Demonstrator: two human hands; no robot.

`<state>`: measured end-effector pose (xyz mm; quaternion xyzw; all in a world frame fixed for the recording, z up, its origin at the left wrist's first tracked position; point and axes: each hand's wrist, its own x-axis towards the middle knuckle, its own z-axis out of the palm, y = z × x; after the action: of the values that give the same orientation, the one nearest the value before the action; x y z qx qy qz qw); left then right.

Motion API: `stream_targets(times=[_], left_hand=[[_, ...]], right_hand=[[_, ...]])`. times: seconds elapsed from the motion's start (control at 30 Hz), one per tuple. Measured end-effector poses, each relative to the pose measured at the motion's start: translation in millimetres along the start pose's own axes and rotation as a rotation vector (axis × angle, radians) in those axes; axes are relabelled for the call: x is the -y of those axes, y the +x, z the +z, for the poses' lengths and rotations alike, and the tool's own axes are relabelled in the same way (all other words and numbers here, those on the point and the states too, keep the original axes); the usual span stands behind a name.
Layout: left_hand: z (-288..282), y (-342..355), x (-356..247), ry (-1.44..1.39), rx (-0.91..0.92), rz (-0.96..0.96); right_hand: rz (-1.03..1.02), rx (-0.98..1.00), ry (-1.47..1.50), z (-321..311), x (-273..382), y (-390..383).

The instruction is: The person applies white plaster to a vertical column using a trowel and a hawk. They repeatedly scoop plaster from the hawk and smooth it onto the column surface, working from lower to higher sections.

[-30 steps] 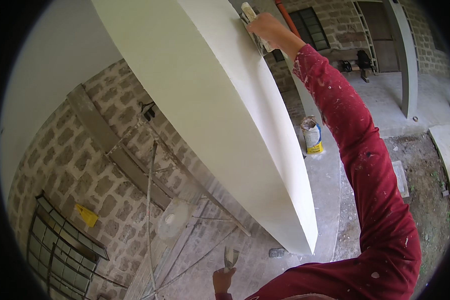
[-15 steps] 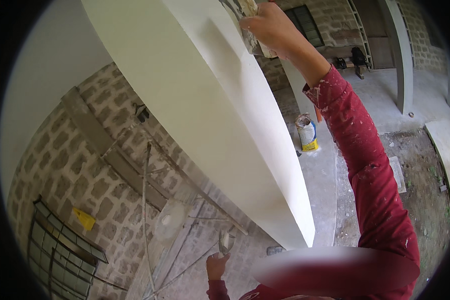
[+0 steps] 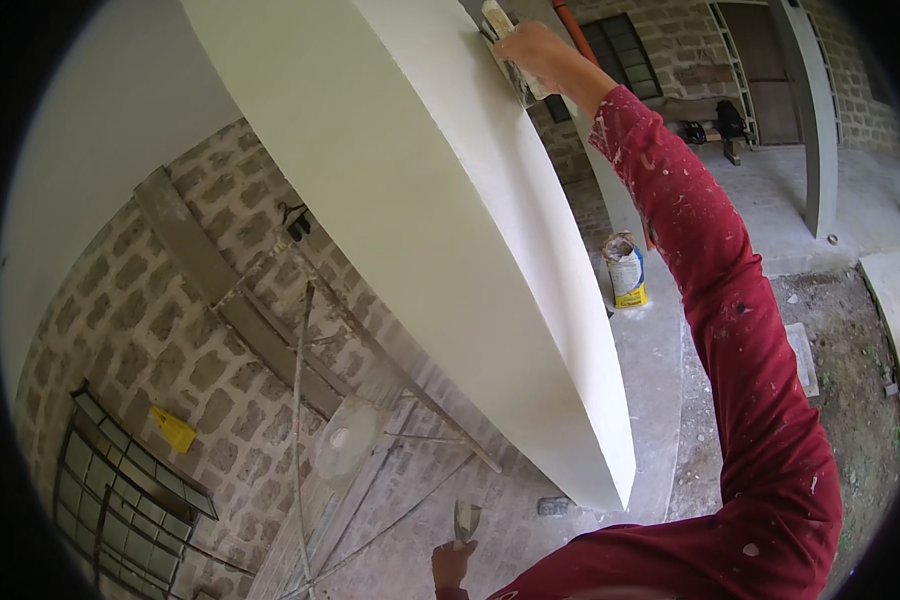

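My right hand (image 3: 542, 52) is raised at the top, closed round the handle of a plastering trowel (image 3: 515, 80). The trowel's blade lies against, or very close to, the narrow right face of a tall white column (image 3: 410, 230); the exact contact is hard to see. Low in the picture, my left hand (image 3: 450, 566) grips a putty knife (image 3: 466, 521), blade upward. This hand is apart from the column, left of its lower end. A paint-spattered red sleeve covers my right arm.
An opened bag (image 3: 625, 270) stands on the concrete floor right of the column. Wooden poles (image 3: 400, 365) and a translucent round lid or tub (image 3: 350, 437) lie below left. A stone wall with a barred window (image 3: 135, 495) rises at left. A bench with dark bags (image 3: 730, 120) is far right.
The view has shifted slightly, so the column sits farther right. My right arm and trowel have changed angle along the column's face. My left hand with the putty knife is lower and a little right.
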<state>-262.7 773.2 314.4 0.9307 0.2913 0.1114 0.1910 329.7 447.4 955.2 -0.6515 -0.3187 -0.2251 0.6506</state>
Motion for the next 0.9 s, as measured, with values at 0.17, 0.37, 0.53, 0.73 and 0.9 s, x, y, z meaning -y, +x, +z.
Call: stream_targets(times=[0.17,0.37,0.53,0.73,0.9], left_hand=[[-7,5,18,0.261,-0.043,0.223],[-115,60,-106,-0.312,-0.277,-0.141],[-209,72,-223,-0.391,-0.318,0.276],[-266,81,-321,-0.141,-0.404,0.469],[-282,84,-365,-0.033,-0.464,0.661]], right_hand=[[-0.120,0.118,0.170,9,59,-54],[-0.203,0.320,-0.041,-45,134,-172],[-0.515,-0.081,-0.014,-47,86,-275],[-0.843,0.251,-0.006,-37,30,-387],[-0.893,0.345,-0.382,-38,-14,-408]])
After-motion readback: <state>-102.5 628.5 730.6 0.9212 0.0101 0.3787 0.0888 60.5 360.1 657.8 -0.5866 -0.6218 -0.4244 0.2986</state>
